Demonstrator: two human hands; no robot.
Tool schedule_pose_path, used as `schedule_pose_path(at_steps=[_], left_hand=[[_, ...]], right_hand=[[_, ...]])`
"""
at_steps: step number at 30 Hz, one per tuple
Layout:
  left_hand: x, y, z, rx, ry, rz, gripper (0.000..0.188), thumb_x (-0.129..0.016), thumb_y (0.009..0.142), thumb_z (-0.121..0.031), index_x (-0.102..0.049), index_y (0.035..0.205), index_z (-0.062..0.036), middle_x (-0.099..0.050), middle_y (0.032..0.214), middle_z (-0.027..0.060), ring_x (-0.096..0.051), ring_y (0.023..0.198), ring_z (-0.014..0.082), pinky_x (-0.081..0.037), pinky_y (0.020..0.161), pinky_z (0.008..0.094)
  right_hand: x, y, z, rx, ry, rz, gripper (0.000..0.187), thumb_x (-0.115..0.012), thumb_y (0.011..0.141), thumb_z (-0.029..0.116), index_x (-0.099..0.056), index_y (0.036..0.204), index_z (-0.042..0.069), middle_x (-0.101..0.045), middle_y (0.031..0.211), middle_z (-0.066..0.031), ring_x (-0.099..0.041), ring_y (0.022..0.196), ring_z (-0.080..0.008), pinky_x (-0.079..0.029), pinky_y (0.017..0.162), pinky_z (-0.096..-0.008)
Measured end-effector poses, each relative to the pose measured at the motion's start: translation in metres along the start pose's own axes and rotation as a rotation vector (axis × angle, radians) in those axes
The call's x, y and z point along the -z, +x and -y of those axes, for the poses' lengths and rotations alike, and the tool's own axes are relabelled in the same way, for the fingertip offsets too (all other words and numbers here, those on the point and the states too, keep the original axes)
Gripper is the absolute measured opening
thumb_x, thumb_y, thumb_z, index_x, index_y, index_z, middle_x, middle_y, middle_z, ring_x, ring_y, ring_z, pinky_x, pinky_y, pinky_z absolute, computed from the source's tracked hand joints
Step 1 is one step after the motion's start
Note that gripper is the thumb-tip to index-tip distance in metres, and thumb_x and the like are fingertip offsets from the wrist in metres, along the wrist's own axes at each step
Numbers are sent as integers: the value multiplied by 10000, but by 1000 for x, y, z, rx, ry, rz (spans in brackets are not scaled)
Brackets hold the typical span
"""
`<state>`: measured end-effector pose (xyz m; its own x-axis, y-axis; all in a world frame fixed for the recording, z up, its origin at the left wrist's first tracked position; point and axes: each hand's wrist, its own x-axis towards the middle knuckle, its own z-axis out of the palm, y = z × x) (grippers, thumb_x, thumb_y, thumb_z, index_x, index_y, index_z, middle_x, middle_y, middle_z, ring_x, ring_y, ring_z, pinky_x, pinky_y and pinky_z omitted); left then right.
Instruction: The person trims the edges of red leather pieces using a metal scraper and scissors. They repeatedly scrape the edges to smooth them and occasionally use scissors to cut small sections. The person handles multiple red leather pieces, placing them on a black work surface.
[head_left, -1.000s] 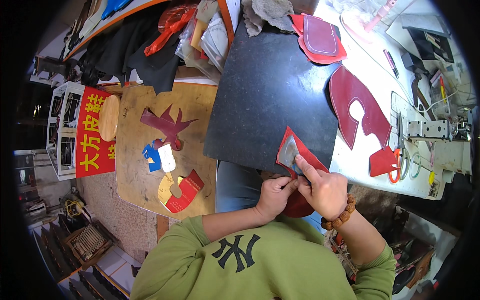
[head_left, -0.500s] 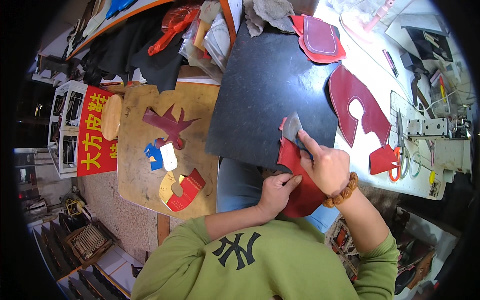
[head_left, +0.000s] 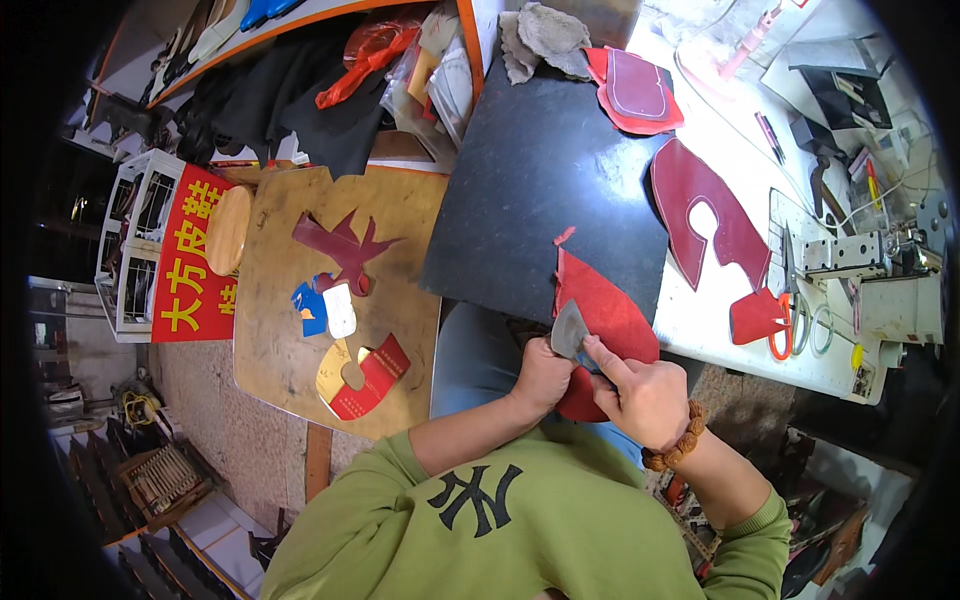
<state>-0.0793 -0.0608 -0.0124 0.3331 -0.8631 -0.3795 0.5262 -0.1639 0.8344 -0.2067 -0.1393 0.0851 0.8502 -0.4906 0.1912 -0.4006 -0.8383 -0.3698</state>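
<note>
A red leather piece (head_left: pixel 610 300) lies partly on the black work slab (head_left: pixel 530 190), its lower part hanging over the near edge toward my lap. My right hand (head_left: pixel 648 400) is closed round a skiving knife (head_left: pixel 569 329), forefinger stretched along its flat grey blade; the grip is mostly hidden by the hand. The blade lies over the leather's left edge, close beside my left hand (head_left: pixel 543 374). That hand is closed on the near left edge of the leather, knuckles up. A thin red shaving (head_left: pixel 565 236) sits at the leather's far tip.
To the right, a white table holds a curved maroon leather piece (head_left: pixel 690 190), a small red scrap (head_left: pixel 757 317) and orange-handled scissors (head_left: pixel 782 335). Stacked red pieces (head_left: pixel 637 90) and a grey cloth (head_left: pixel 550 40) lie at the slab's far end. Leather scraps (head_left: pixel 345 245) rest on the wooden board (head_left: pixel 270 330) at left.
The knife and right hand have come nearer to me along the leather's left edge. My left hand has turned knuckles up, and more of the leather shows on the slab.
</note>
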Motion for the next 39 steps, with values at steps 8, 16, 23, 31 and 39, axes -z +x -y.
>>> schedule_pose_path(at_steps=[8,16,23,31,39], left_hand=[[2,2,7,1,-75,6,161,-641,886,-32,-697,1036,-12,-704,953,9,-611,889,78,-489,817,268],[3,0,3,-85,253,-15,107,-623,892,-36,-694,945,25,-708,903,67,-605,829,92,-469,764,259],[-3,1,-1,-180,180,-13,105,-648,893,-67,-686,924,25,-678,830,69,-589,776,107,-464,736,264],[-4,0,-14,-30,214,6,178,-652,917,-126,-682,861,40,-636,741,28,-526,698,78,-443,687,271],[1,2,-2,-10,8,36,116,-641,901,-79,-697,911,22,-680,861,-13,-559,794,45,-465,732,244]], right_hand=[[-2,11,-13,7,-37,23,430,-711,735,160,-671,1164,141,-511,499,-32,-515,398,-209,-425,404,-339],[-9,17,-9,-64,-56,7,407,-697,760,179,-670,1166,148,-521,503,-35,-520,393,-210,-429,392,-338],[-6,29,-9,-132,-47,34,378,-677,787,206,-668,1159,137,-566,524,-58,-565,426,-222,-450,409,-347],[-12,61,-23,-109,-107,-88,369,-653,808,195,-644,1173,143,-584,543,-63,-590,459,-239,-470,440,-357],[9,8,-12,-139,10,134,483,-687,770,113,-622,1248,134,-617,622,-93,-592,496,-281,-466,468,-376]])
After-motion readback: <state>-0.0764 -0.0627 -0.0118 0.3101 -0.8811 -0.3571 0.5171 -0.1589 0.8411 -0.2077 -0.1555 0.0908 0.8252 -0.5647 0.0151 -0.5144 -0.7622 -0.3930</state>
